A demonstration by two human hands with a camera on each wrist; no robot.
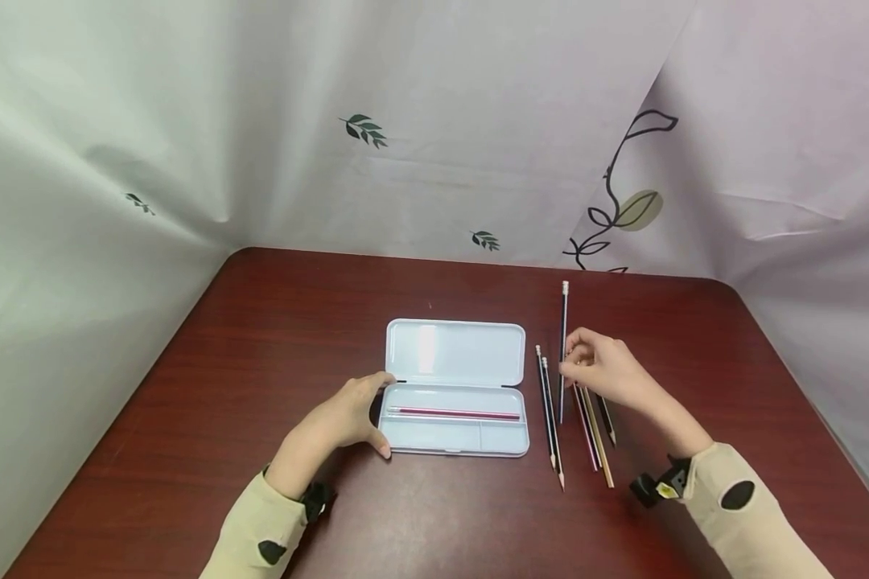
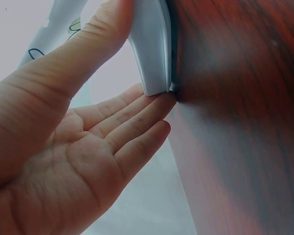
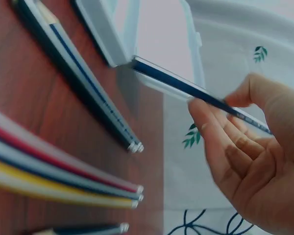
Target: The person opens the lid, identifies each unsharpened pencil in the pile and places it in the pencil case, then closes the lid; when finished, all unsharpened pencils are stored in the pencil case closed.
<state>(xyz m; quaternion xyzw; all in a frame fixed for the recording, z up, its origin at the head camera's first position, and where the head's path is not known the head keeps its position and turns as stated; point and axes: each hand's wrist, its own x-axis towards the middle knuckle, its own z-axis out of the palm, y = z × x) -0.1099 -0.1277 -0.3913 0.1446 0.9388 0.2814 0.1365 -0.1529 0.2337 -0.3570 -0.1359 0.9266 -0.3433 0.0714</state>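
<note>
Right hand (image 1: 607,371) pinches a blue pencil (image 1: 564,322) nearer the right edge of the desk (image 1: 724,362); left hand (image 1: 349,412), straight fingers spread from thumb, touches the pale case's (image 1: 455,366) left end.

Soft, fairly even light now, and there's a hard white streak flaring at nine o'clock in the lid (image 1: 474,354)! The table (image 1: 442,519) gleams pale at six, darker toward nine and three. Left wrist view: hazy, the cloth (image 2: 14,29) burning out at ten, a fuzzy shadow beside the case (image 2: 152,54). Right wrist: pencils (image 3: 63,169) at eight smear and bow, the lid washed out toward twelve.
</note>
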